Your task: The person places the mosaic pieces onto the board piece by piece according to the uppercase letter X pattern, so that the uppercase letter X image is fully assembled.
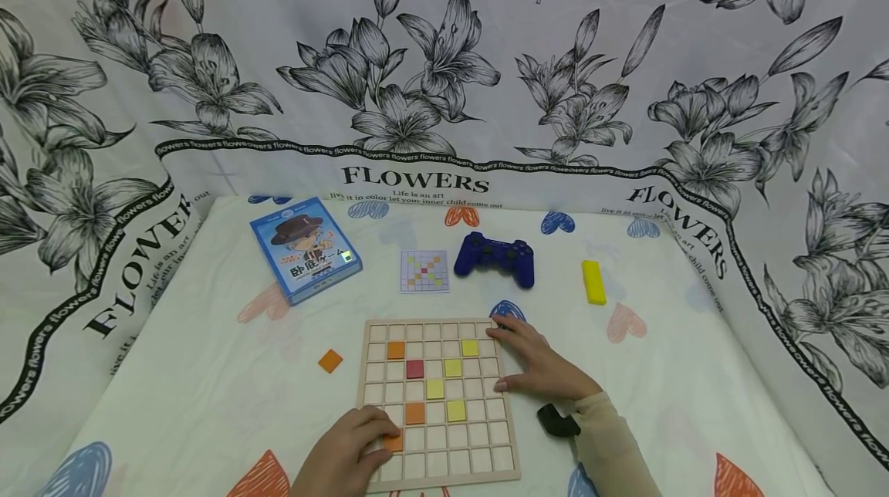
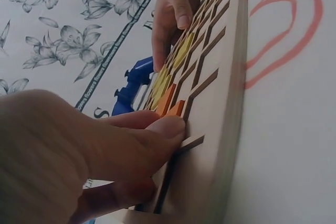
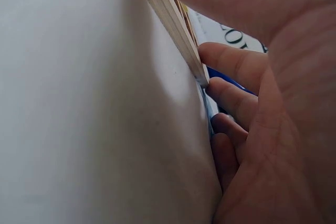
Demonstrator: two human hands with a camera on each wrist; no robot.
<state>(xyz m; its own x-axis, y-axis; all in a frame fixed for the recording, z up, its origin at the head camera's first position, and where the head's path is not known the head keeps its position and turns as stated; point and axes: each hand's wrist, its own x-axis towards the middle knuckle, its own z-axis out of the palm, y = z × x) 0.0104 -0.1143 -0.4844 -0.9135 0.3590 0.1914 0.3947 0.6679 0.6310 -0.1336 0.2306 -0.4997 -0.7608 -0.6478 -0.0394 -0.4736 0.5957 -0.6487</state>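
Note:
A wooden grid board (image 1: 479, 436) lies flat in the middle, with orange, yellow and red square tiles in some cells. At its lower left, my left hand (image 1: 352, 452) pinches an orange tile (image 1: 393, 443) right at a cell, thumb and fingers on its edges; the left wrist view shows the thumb against this orange tile (image 2: 177, 109). My right hand (image 1: 545, 362) rests along the board's right edge, fingers spread and relaxed. In the right wrist view its fingertips touch the wooden rim (image 3: 176, 32). One loose orange tile (image 1: 330, 360) lies left of the board.
Behind the board lie a small pattern card (image 1: 424, 272), a blue game controller (image 1: 495, 259) and a yellow block (image 1: 593, 282). A blue game box (image 1: 306, 250) sits at the back left. Flower-printed cloth (image 1: 444, 96) rises behind and at both sides.

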